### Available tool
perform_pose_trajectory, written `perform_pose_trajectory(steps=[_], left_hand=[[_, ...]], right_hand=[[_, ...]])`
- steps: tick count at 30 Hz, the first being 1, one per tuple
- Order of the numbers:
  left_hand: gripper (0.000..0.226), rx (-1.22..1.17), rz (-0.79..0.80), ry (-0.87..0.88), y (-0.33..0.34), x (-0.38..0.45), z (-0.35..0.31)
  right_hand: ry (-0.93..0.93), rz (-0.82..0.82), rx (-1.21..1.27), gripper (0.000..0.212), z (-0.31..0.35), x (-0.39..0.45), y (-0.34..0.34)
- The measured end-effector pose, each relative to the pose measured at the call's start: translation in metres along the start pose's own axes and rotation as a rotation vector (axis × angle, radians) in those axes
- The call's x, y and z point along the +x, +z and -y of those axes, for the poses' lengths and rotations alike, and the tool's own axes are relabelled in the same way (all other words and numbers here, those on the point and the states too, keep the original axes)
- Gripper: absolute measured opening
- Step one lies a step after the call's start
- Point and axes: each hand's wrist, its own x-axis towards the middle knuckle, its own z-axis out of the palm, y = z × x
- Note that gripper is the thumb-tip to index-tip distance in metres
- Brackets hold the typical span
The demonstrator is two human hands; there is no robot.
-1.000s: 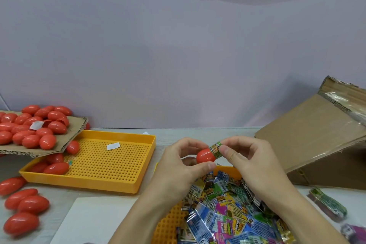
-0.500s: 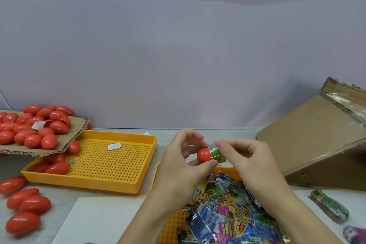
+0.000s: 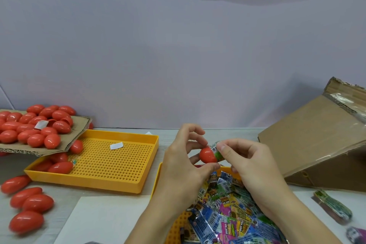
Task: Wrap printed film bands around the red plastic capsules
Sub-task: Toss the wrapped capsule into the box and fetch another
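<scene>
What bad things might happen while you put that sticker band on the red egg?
The film band covers only one end of the red capsule, so it might slip off or sit crooked. The left hand grips the smooth capsule by fingertips; it might pop out into the tray of bands.

Red capsule [image 3: 207, 155], green band [image 3: 217, 154] half-on

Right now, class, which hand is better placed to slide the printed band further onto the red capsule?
The right hand. It already pinches the printed band at the capsule's right end, while the left hand holds the capsule itself.
</scene>
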Motion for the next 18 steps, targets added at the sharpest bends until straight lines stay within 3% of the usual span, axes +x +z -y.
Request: perform_pose_trajectory(steps=[18], left_hand=[[0.071, 0.125, -0.004, 0.085, -0.0001, -0.0011, -0.0023]], right_hand=[[-0.033, 0.070, -0.058, 0.015, 0.0000, -0.0001, -0.0032]])
